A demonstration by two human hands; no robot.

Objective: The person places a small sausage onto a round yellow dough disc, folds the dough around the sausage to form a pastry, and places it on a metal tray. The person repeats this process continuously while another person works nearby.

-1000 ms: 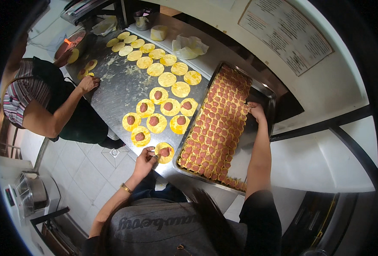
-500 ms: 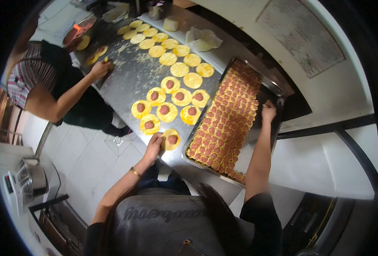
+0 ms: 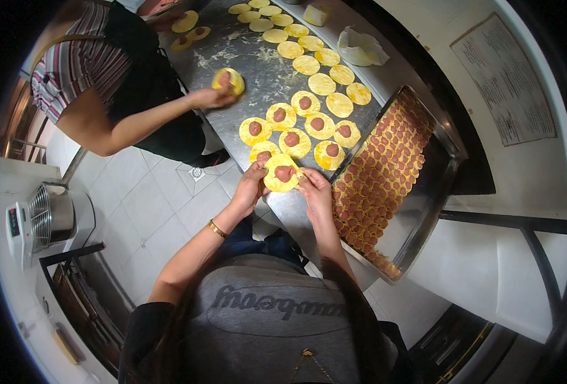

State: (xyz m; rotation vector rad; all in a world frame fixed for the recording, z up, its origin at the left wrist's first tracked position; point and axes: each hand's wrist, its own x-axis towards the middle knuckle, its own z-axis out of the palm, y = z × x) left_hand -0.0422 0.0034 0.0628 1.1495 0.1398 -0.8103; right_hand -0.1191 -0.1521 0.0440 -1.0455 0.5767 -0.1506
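a steel table point(image 3: 263, 96) stretches ahead of both hands, with a tiled floor point(image 3: 136, 192) to their left and a mixer point(image 3: 59, 217) well apart, beyond the left forearm. the left hand point(image 3: 251, 184) and right hand point(image 3: 315, 190) are level, just apart, each pinching an edge of the same yellow disc point(image 3: 274, 183). this disc is between the hands at the table's near end, with a pink lump point(image 3: 284, 173) on it; i cannot tell whether it touches the table. just beyond the hands lie more lump-topped discs point(image 3: 291, 142), then plain discs point(image 3: 322, 84) farther out. right of the right hand is a tray point(image 3: 406, 225), much of it packed with small filled pieces point(image 3: 389, 157). ahead and left of the left hand, a co-worker's hand point(image 3: 213, 98) holds another disc point(image 3: 234, 79), blurred.
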